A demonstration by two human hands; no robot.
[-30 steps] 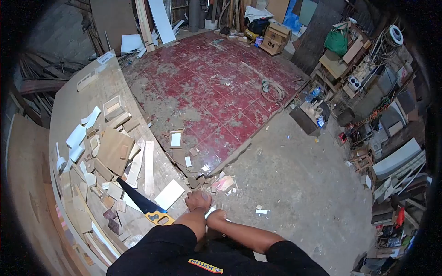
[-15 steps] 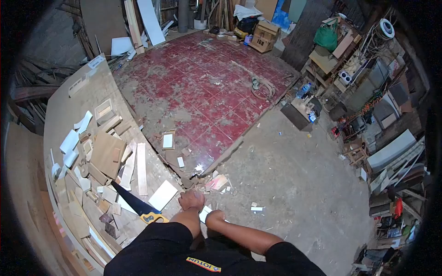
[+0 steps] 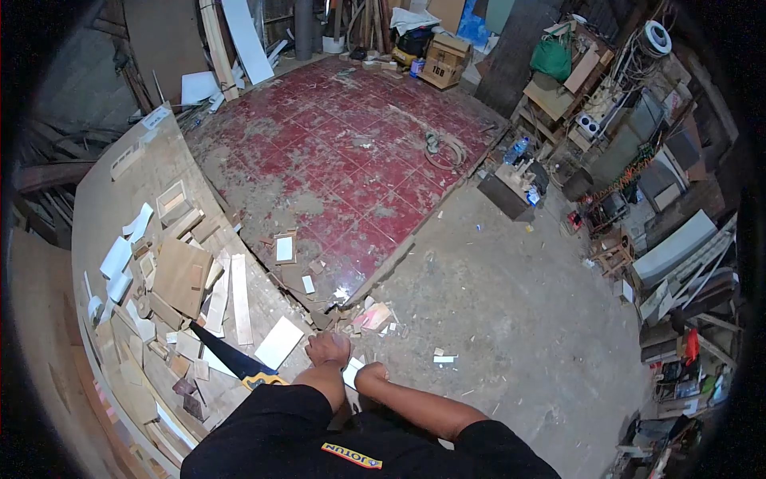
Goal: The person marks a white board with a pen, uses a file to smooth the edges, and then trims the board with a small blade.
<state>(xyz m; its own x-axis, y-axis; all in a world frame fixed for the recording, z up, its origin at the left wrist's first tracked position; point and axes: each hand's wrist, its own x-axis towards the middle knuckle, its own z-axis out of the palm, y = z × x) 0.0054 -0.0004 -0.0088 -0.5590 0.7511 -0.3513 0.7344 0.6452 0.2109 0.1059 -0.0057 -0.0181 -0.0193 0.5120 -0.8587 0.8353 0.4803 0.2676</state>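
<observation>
Near the bottom centre, my left hand (image 3: 328, 349) is closed beside the edge of the wooden worktop, its fingers curled. My right hand (image 3: 372, 374) is closed too, just right of it and a little lower. A white strip (image 3: 352, 371) shows between the two hands; my fingers hide how it is gripped. To the left, a handsaw (image 3: 231, 351) with a yellow handle lies on the worktop, near my left forearm. A white rectangular board (image 3: 279, 342) lies beside the saw.
The worktop (image 3: 171, 144) on the left bears wood offcuts and a brown panel (image 3: 182, 275). Beyond lies a red tiled floor (image 3: 335, 152) with a hose. A dark box (image 3: 507, 197) stands at right, near cluttered shelves. Scraps lie on the concrete floor (image 3: 495, 303).
The view has shifted slightly, so the surroundings sit a little further left. Both hands keep nearly the same pose beside the white strip.
</observation>
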